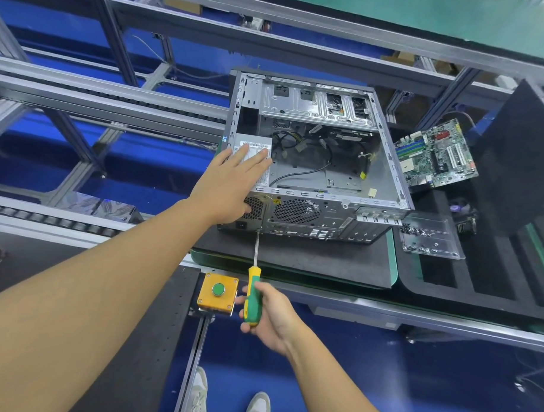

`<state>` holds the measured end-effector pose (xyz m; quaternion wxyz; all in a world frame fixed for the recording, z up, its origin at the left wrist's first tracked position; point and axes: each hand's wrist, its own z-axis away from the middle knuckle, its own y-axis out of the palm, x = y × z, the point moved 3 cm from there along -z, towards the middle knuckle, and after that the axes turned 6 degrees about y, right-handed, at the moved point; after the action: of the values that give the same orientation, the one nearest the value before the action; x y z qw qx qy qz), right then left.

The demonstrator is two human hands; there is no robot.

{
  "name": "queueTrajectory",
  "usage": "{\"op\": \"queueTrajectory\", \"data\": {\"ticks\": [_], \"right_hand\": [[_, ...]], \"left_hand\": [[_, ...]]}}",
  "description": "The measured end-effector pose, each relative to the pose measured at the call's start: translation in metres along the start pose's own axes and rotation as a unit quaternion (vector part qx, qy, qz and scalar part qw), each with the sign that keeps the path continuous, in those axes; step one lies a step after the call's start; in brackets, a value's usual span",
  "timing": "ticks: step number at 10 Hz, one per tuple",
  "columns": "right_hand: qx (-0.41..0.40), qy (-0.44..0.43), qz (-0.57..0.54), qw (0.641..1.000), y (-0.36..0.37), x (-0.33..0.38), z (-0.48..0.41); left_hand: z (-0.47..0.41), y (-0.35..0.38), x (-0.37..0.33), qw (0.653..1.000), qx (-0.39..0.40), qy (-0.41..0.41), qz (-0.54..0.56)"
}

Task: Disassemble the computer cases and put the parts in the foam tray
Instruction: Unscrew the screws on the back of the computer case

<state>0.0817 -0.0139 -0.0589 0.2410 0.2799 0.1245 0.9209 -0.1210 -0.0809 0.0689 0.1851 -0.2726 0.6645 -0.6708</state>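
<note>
Warning triangle (276, 202) on case rear (310, 221), label (256, 147) unreadable

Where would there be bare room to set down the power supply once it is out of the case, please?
The foam tray has bare slots between its near edge and the clear screw tray. The black mat is bare in front of the case, right of the screwdriver. It is crowded beside the case's right wall: motherboard, cooler and screw tray.

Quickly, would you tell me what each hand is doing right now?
Left hand: open, flat on the power supply.
Right hand: gripping the screwdriver.
</note>
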Motion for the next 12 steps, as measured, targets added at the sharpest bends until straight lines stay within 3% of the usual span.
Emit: {"op": "queueTrajectory", "data": {"ticks": [3,5,8,10,12], "right_hand": [[-0.048,-0.037,0.047,0.997,-0.006,0.004,0.003],[0.005,-0.004,-0.007,1.000,-0.002,0.005,0.003],[-0.044,-0.028,0.050,0.997,0.002,0.011,0.007],[0.015,0.003,-0.009,1.000,0.004,0.012,0.007],[-0.005,-0.041,0.013,0.999,0.003,0.009,0.008]], "left_hand": [[0.001,-0.002,-0.001,1.000,0.003,-0.002,0.011],[0.000,-0.002,-0.002,1.000,0.005,-0.001,0.006],[0.001,-0.002,-0.001,1.000,0.001,-0.001,0.010],[0.001,-0.002,-0.001,1.000,0.000,-0.002,0.010],[0.001,-0.003,-0.001,1.000,0.005,-0.001,0.016]]}}
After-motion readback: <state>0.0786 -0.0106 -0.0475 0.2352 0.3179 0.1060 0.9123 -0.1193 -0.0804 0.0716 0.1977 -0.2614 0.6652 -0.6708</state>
